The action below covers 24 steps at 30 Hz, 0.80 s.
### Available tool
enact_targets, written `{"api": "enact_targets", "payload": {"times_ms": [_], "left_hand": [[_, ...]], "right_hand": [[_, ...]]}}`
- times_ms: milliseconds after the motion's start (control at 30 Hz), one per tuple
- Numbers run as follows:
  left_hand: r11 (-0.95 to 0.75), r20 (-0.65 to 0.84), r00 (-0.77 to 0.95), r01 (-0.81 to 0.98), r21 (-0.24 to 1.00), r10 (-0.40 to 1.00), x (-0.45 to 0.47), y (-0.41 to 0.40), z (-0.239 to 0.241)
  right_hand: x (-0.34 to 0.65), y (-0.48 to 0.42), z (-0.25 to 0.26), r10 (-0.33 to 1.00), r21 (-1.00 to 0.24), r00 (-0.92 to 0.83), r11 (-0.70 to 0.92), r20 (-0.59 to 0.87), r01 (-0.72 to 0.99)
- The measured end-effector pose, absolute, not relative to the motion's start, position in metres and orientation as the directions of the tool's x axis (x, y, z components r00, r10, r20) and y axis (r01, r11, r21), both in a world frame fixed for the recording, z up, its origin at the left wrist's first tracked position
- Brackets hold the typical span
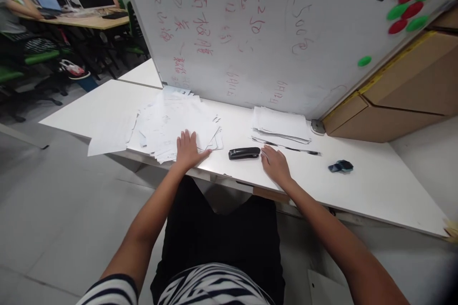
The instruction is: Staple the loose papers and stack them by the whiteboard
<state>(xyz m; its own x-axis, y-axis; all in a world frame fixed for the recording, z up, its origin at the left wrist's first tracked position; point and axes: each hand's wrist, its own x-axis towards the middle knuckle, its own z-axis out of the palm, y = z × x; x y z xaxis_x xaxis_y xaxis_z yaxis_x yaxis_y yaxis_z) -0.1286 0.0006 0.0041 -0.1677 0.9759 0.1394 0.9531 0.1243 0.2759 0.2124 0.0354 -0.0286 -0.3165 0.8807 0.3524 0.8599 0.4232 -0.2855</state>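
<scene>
My left hand [189, 148] lies flat with fingers spread on a loose spread of white paper sheets [171, 121] at the front of the white table [375, 186]. My right hand [275, 164] rests on the bare table surface with fingers stretched out, holding nothing. Between the two hands lies a black stapler [244, 153], just left of the right hand. A neat stack of white paper [281, 124] sits behind the right hand, and a black pen [296, 149] lies along its front edge.
A whiteboard [272, 24] with red writing and red and green magnets [411, 2] stands along the table's back. A small dark object [341, 167] lies to the right. Cardboard boxes [411, 90] are at right. Another person sits at a desk [89, 21] far left.
</scene>
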Motion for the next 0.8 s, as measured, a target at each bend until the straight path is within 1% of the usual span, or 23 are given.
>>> {"api": "enact_targets", "payload": {"times_ms": [67, 133, 233, 333, 533, 700, 800], "left_hand": [[0.126, 0.133, -0.172, 0.947, 0.296, 0.976, -0.131, 0.003, -0.004], [0.13, 0.162, -0.19, 0.937, 0.323, 0.968, -0.128, 0.002, -0.009], [0.169, 0.216, -0.26, 0.915, 0.366, 0.941, -0.124, 0.0, -0.011], [0.195, 0.254, -0.306, 0.902, 0.385, 0.917, -0.123, -0.004, -0.01], [0.156, 0.296, -0.295, 0.897, 0.415, 0.908, -0.128, -0.01, -0.009], [0.156, 0.242, -0.314, 0.848, 0.506, 0.918, -0.138, -0.011, 0.0], [0.18, 0.202, -0.37, 0.773, 0.608, 0.907, -0.147, -0.01, 0.007]], "right_hand": [[0.213, 0.035, -0.029, 0.881, -0.283, -0.314, 0.421, 0.353, 0.862], [0.213, 0.035, -0.03, 0.879, -0.278, -0.311, 0.42, 0.361, 0.864], [0.212, 0.034, -0.031, 0.871, -0.263, -0.313, 0.425, 0.378, 0.866], [0.212, 0.034, -0.029, 0.868, -0.248, -0.323, 0.431, 0.378, 0.867], [0.212, 0.033, -0.029, 0.87, -0.247, -0.322, 0.428, 0.374, 0.869], [0.212, 0.034, -0.03, 0.861, -0.243, -0.327, 0.438, 0.39, 0.866], [0.212, 0.034, -0.03, 0.858, -0.243, -0.319, 0.436, 0.402, 0.866]]}}
